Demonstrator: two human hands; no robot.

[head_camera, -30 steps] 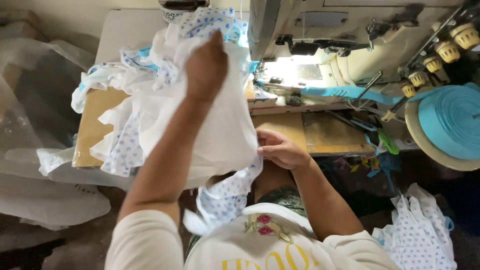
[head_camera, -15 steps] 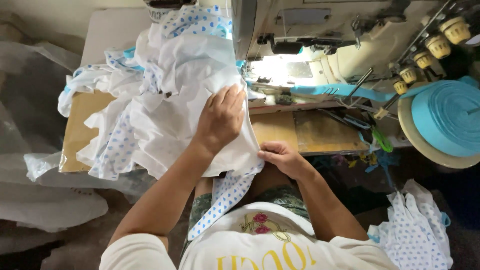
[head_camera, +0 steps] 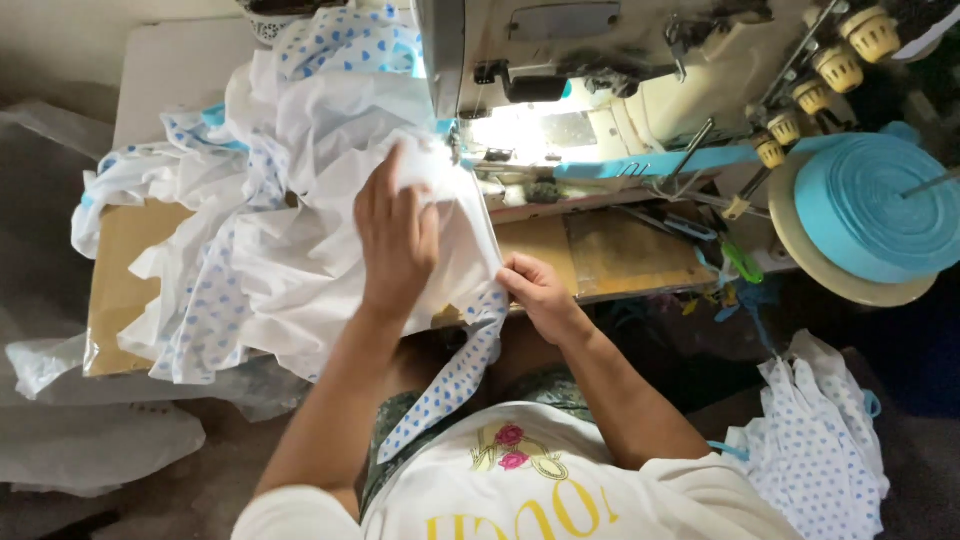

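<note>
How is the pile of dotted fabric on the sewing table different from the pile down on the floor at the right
The table pile is larger and spread wide across the sewing table, with mostly plain white cloth and some blue-dotted parts; the floor pile is smaller, bunched, and dotted nearly all over. The left hand presses on the table pile and the right hand pinches its edge; nothing touches the floor pile. Both are white with blue dots.
</note>
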